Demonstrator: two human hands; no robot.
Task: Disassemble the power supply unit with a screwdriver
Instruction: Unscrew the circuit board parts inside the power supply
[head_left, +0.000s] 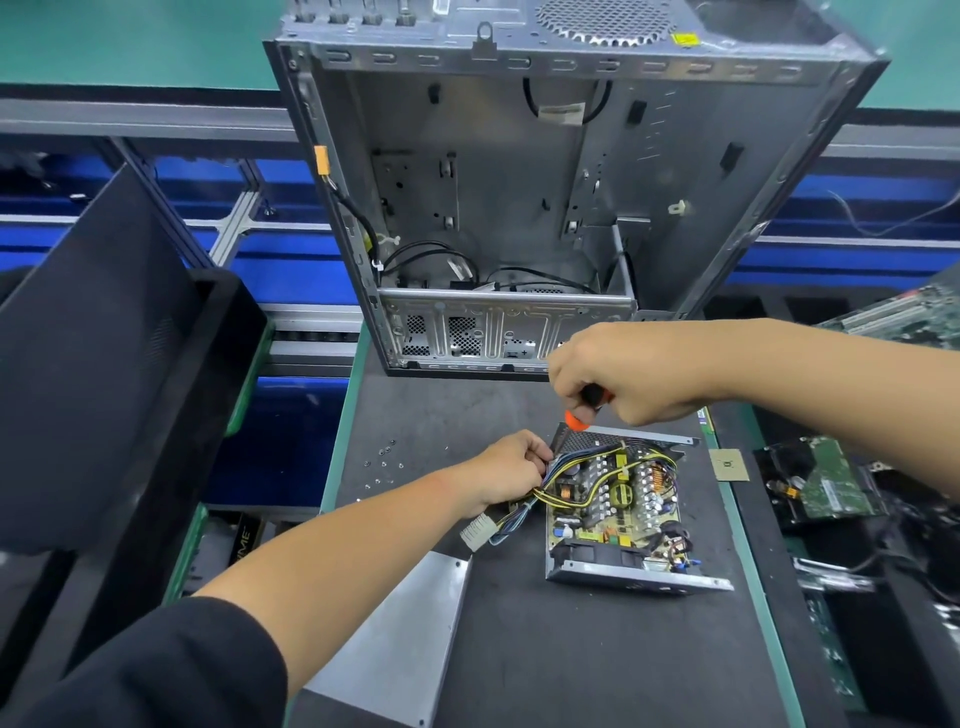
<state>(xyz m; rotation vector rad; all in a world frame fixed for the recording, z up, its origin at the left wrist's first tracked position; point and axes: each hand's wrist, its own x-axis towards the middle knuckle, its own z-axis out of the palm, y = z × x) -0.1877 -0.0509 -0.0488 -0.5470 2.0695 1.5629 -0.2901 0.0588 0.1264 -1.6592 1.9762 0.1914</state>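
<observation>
Fingers of the left hand (511, 465) pinched the cable bundle (558, 480) aside; right hand (631, 376) gripped the screwdriver (584, 408), best kept upright over the power supply unit (621, 512)

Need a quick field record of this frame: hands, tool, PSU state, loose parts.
left hand: grips the wire bundle at the power supply unit's left edge
right hand: grip closed round the screwdriver, orange and black handle, at the unit's far corner
power supply unit: cover off, circuit board exposed, lying on the black mat
cover: grey metal panel lying on the mat, near left of the unit
screws: loose, scattered on the mat left of the unit
computer case: open, behind the unit
</observation>
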